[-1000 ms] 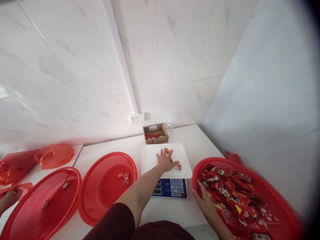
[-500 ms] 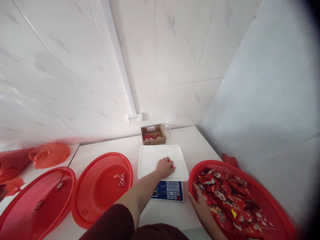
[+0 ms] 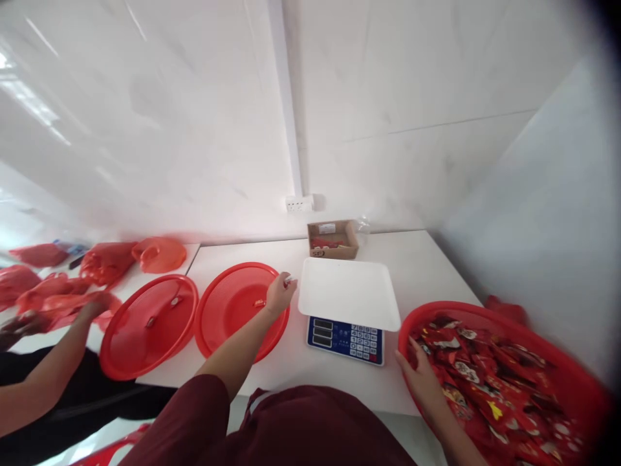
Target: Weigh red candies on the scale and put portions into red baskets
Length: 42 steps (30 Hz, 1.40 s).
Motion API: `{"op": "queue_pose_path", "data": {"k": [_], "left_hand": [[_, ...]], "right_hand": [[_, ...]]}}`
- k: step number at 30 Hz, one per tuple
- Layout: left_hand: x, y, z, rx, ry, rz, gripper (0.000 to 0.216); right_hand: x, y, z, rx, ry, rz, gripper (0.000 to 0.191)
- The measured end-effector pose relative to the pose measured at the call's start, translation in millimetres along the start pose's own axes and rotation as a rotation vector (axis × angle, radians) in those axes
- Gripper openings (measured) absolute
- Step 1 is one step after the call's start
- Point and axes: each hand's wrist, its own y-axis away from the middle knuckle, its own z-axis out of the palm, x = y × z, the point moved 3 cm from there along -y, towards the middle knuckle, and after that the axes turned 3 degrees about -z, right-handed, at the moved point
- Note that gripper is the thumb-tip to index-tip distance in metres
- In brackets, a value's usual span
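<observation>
My left hand (image 3: 280, 294) is closed in a pinch on a small red-and-white wrapped packet (image 3: 289, 281), above the right rim of the middle red basket (image 3: 233, 323). Inside that basket lies another small red packet (image 3: 259, 303), partly hidden by my arm. Beside my hand stands a digital scale with a bare white tray (image 3: 347, 291) and a blue keypad panel (image 3: 344, 340). Over the left rim of the full red basket (image 3: 410, 317) my right hand (image 3: 421, 372) is hooked, thumb outside and fingers inside. Many red snack packets (image 3: 485, 382) fill it.
A small cardboard box (image 3: 333, 239) with red packets stands behind the scale against the wall. Another red basket (image 3: 145, 323) holds a few packets. At far left, a co-worker's arm (image 3: 68, 356) reaches among red plastic bags (image 3: 58, 291). A power socket (image 3: 299, 204) sits on the wall.
My left hand has lifted off the scale tray and moved left to the middle basket, packet in its fingers. The view has turned left, showing the co-worker. My right hand stays on its rim.
</observation>
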Motion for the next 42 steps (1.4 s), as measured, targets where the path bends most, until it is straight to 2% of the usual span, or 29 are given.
{"op": "queue_pose_path", "data": {"k": [3,5,7,10,13,16,19,23,27,33,38,42], "left_hand": [[-41.8,16.2,-26.6,-0.015,-0.035,-0.123,0.035],[-61.2,31.8,-32.2,-0.042,-0.094,-0.175,0.045],[-72.9,50.9,-28.9,-0.099,-0.166,-0.191,0.054],[-77.6,80.2,-13.9,-0.29,-0.248,-0.075,0.066],[-78.2,96.5,-4.5,-0.427,-0.315,0.055,0.072],[-80.9,90.1,-7.1,-0.39,-0.367,0.07,0.066],[-81.5,72.0,-8.7,-0.259,-0.398,0.102,0.057],[-75.0,61.0,3.6,-0.105,-0.354,0.2,0.05],[-57.6,76.7,18.5,-0.046,-0.27,0.324,0.046],[-23.9,104.3,25.0,-0.105,-0.209,0.416,0.042],[-5.1,113.5,20.6,-0.148,-0.182,0.441,0.04],[1.2,118.4,19.0,-0.159,-0.172,0.462,0.04]], "right_hand": [[-1.0,0.2,-0.2,0.007,0.003,0.007,0.088],[-3.1,1.3,0.0,0.004,0.011,0.009,0.091],[-5.0,2.5,-0.7,-0.011,0.004,0.012,0.09],[-2.1,1.0,-8.0,-0.005,0.01,0.025,0.078],[11.7,-5.1,-23.6,0.031,0.168,0.007,0.071],[30.4,-6.0,-41.5,0.065,0.374,-0.045,0.073],[43.5,3.0,-54.2,0.095,0.505,-0.008,0.075],[41.6,12.0,-54.8,0.015,0.575,0.033,0.068],[36.2,13.0,-56.1,-0.024,0.518,0.043,0.052],[41.2,12.0,-72.3,-0.006,0.429,0.077,0.025],[39.3,2.4,-82.3,0.04,0.379,0.103,0.028],[33.1,-4.4,-65.6,0.017,0.362,0.089,0.037]]}}
